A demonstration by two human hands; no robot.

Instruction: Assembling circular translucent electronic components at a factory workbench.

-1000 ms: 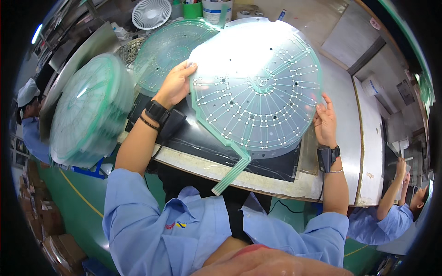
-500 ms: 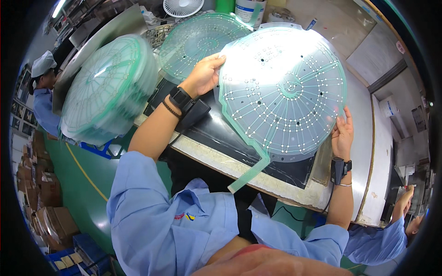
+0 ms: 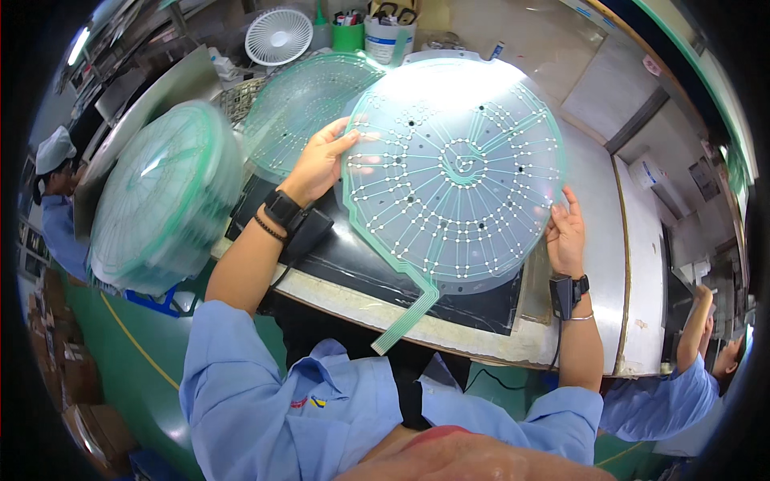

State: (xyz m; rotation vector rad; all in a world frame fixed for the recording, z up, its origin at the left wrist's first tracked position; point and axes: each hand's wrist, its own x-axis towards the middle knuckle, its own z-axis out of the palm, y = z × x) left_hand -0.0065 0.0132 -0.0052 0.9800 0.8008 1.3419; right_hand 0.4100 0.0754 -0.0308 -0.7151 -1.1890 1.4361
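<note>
A large round, see-through circuit sheet (image 3: 437, 188), with green traces and white dots, is held up over the bench. Its left edge is pinched in my left hand (image 3: 318, 163), whose fingers show faintly through the plastic. My right hand (image 3: 567, 232) grips the lower right edge, with the fingers partly behind it. A narrow green striped tail (image 3: 407, 319) hangs from the bottom of the sheet, past the bench's front edge. Bright glare whitens the top of the sheet. Beneath it lies a black mat (image 3: 353, 272).
A thick stack of similar round sheets (image 3: 152, 200) stands at the left; more sheets (image 3: 281, 104) lie behind my left hand. At the back are a white fan (image 3: 278, 38), a green cup (image 3: 347, 37) and a white tub (image 3: 388, 40). Co-workers sit at far left (image 3: 60, 208) and far right (image 3: 666, 401).
The whole view has shifted, so the bench and stack appear further left and the stack lower. Both hands keep hold of the circuit sheet; its glare has shrunk toward the top.
</note>
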